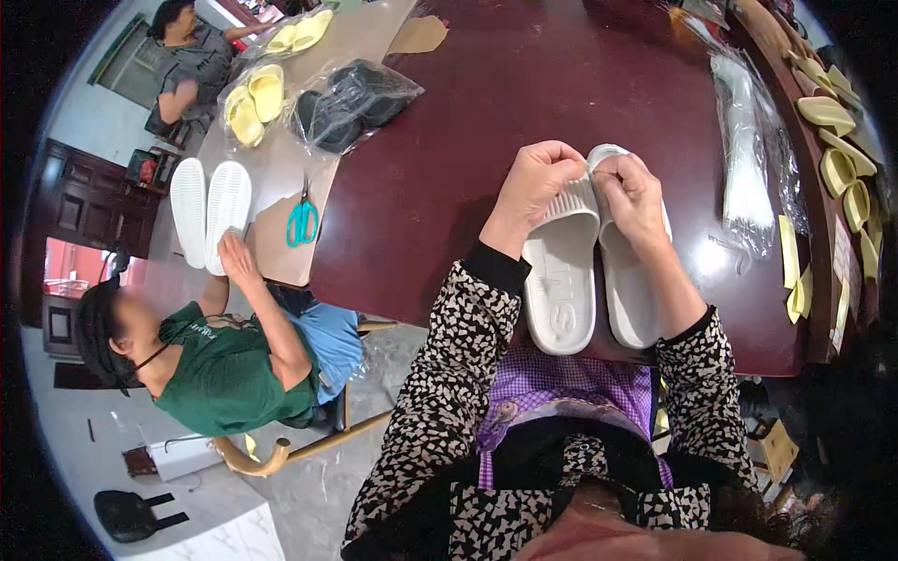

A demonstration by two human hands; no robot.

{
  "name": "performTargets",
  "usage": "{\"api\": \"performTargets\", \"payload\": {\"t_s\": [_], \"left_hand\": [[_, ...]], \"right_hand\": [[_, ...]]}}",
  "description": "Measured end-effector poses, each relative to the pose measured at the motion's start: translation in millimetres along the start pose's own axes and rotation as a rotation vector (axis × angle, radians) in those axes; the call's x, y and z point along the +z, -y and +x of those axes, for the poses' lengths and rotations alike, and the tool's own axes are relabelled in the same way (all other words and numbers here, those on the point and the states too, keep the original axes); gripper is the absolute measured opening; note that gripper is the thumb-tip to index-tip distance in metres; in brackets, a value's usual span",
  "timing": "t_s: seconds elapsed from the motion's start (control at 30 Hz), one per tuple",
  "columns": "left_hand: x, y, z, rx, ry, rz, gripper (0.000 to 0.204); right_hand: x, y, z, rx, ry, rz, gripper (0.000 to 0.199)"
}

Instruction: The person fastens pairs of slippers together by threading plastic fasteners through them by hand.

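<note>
A pair of off-white slide sandals stands side by side at the near edge of the dark red table, soles down. The left slide [559,294] shows its footbed and ribbed strap; the right slide [629,294] lies partly under my right forearm. At the far toe ends, my left hand [541,182] is closed in a pinch above the left slide's strap. Opposite it, my right hand [636,194] pinches over the right slide's toe, fingertips close to the left ones. What lies between the fingertips is too small to make out.
Clear plastic bags [744,150] lie at the right, beside a rack with several yellow slides [837,173]. Left are teal-handled scissors [302,222], bagged black slides [351,105] and bagged yellow slides [253,105]. A seated co-worker [234,365] handles white slides [208,210]; another person [187,70] sits farther off.
</note>
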State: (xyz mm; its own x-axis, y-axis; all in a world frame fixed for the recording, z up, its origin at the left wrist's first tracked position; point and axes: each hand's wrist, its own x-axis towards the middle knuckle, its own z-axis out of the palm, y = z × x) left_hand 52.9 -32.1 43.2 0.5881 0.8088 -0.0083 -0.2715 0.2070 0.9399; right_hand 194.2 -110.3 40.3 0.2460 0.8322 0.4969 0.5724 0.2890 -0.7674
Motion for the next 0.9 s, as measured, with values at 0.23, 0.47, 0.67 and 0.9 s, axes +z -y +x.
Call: {"api": "performTargets", "payload": {"t_s": [0.23, 0.47, 0.67, 0.9], "left_hand": [[5.8, 4.3, 3.7, -0.039, 0.008, -0.027, 0.006], [-2.1, 4.9, 3.0, -0.002, 0.002, -0.055, 0.006], [-7.2, 4.8, 3.5, -0.024, 0.01, -0.007, 0.006], [5.4, 3.6, 1.0, -0.03, 0.056, 0.094, 0.008]], "right_hand": [[-6.6, -1.6, 0.7, -0.058, -0.018, -0.075, 0.003], [4.6, -11.1, 2.5, -0.154, -0.068, -0.082, 0.003], [3.0, -12.0, 1.2, -0.191, -0.048, -0.03, 0.003], [-2.3, -20.9, -4.2, -0.219, -0.034, -0.065, 0.005]]}}
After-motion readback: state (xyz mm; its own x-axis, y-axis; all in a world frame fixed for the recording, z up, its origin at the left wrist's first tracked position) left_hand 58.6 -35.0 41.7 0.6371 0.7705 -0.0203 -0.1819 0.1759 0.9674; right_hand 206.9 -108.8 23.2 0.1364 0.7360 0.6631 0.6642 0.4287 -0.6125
